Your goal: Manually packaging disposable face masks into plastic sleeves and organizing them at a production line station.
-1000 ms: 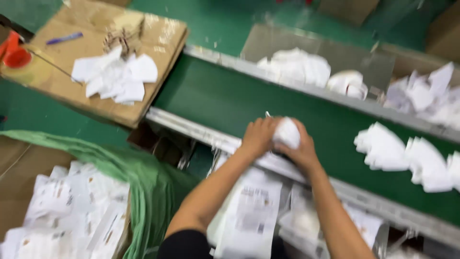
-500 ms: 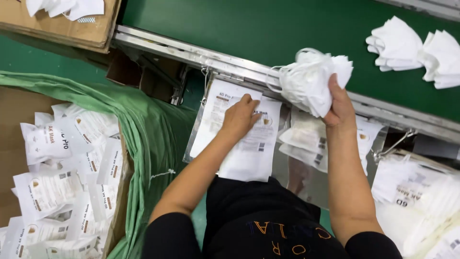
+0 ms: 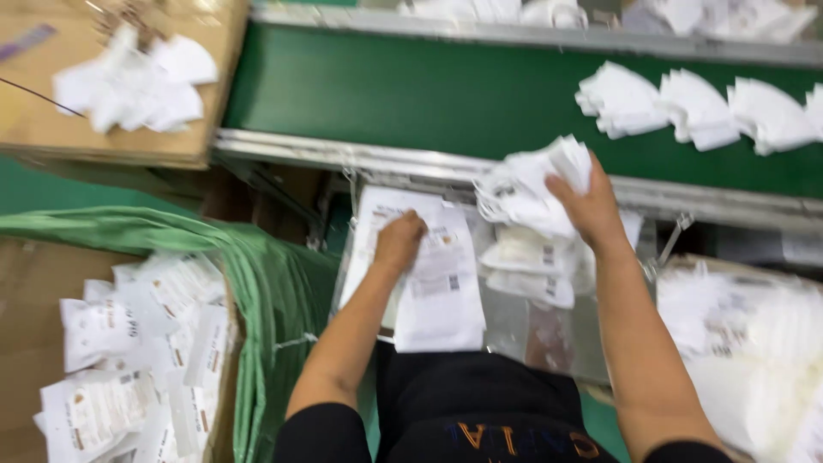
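Beside a green conveyor belt (image 3: 411,90), a white folded bundle (image 3: 527,184) is gripped by the right hand (image 3: 587,206); a flat printed pouch (image 3: 433,274) is pinched by the left hand (image 3: 399,240).

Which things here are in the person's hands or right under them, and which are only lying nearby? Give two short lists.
In hand:
- bundle of white pieces, gripped by the right hand
- flat printed bags, left hand resting on them

Lying about:
- white stacks on the green belt
- filled packets in the green-lined box at left
- loose white pieces on cardboard
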